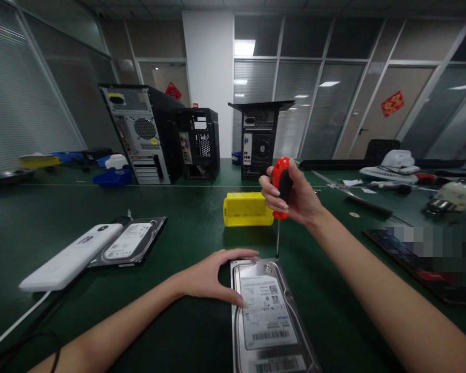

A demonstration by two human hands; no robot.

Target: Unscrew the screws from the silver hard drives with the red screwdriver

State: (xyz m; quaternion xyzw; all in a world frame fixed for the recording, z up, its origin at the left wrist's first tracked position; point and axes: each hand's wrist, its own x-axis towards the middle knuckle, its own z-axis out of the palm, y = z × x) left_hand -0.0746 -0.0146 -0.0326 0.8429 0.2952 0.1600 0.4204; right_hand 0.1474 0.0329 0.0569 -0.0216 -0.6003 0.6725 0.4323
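Just beyond held hard drive [270, 313], yellow bin [245, 209].

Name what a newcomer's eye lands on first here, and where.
Probably the red-and-black screwdriver, roughly upright in the right hand, its tip at the far right corner of the hard drive that the left hand touches. Next, the yellow bin beyond it, then the three computer towers across the table.

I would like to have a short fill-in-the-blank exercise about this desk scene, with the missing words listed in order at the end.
The right hand holds a red-and-black ____.
The left hand has its ____ on top of the hard drive.
The plastic bin beyond the hard drive is ____ in colour.

Missing words: screwdriver; thumb; yellow.
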